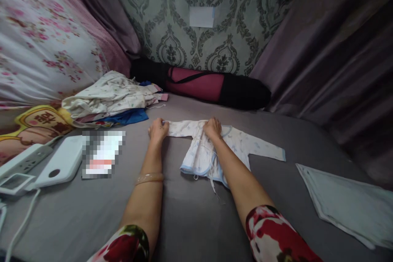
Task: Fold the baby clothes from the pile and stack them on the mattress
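Note:
A small white baby shirt (199, 153) with a pale print, light blue edging and tie strings lies spread on the grey sheet (184, 221). At the cuff of its left sleeve, my left hand (158, 129) is closed on the fabric. My right hand (213, 128) is closed on the shirt near the left shoulder and neckline. Between my hands that sleeve runs straight out. The other sleeve lies flat to the right, touched by neither hand. My right forearm covers part of the shirt's front.
Crumpled clothes (107, 94) lie at the back left. Nearer are a power strip (29, 161), a white power bank (63, 161) and a blurred-out object (102, 153). A black and maroon long bag (196, 84) lies along the wall. Folded pale cloth (350, 202) is at right.

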`<action>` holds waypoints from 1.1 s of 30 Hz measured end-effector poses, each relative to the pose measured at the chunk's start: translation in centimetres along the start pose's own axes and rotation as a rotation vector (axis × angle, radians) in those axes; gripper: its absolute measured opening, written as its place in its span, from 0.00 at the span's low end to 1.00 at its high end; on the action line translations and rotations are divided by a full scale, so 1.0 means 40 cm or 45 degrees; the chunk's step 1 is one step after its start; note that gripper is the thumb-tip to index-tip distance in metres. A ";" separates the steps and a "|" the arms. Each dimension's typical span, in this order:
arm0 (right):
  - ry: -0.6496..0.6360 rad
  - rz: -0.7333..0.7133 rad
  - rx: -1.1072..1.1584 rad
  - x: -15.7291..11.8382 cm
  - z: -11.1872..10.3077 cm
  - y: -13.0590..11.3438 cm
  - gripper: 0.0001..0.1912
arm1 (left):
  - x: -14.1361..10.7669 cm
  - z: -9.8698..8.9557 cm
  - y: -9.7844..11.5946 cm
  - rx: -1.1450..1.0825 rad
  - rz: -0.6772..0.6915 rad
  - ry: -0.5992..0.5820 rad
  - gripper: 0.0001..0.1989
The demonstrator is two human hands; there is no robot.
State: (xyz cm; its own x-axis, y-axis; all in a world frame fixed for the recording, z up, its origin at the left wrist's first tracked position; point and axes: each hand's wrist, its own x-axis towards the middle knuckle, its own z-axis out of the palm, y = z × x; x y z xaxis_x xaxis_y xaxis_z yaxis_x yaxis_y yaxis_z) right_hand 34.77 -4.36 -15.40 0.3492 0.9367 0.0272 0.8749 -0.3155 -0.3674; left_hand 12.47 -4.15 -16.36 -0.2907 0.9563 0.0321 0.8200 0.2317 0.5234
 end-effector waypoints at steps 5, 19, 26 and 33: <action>0.002 -0.049 -0.033 -0.026 -0.027 -0.003 0.17 | -0.002 0.002 0.006 -0.173 -0.013 0.119 0.14; 0.102 -0.175 -0.292 -0.025 -0.030 0.010 0.20 | -0.010 -0.002 0.006 -0.212 -0.151 0.111 0.15; -0.060 -0.633 -0.137 -0.085 0.014 -0.056 0.21 | -0.005 -0.007 0.002 -0.372 0.043 0.131 0.20; -0.259 -0.597 -0.073 -0.110 0.069 -0.053 0.33 | 0.019 0.021 -0.022 -0.257 0.262 0.193 0.19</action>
State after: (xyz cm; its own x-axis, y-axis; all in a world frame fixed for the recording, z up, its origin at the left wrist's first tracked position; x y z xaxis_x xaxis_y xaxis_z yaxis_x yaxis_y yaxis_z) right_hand 30.44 -7.40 -17.28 -0.1523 0.9883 -0.0068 0.9409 0.1429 -0.3071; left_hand 11.94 -3.46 -17.50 -0.2114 0.9385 0.2730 0.7594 -0.0181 0.6504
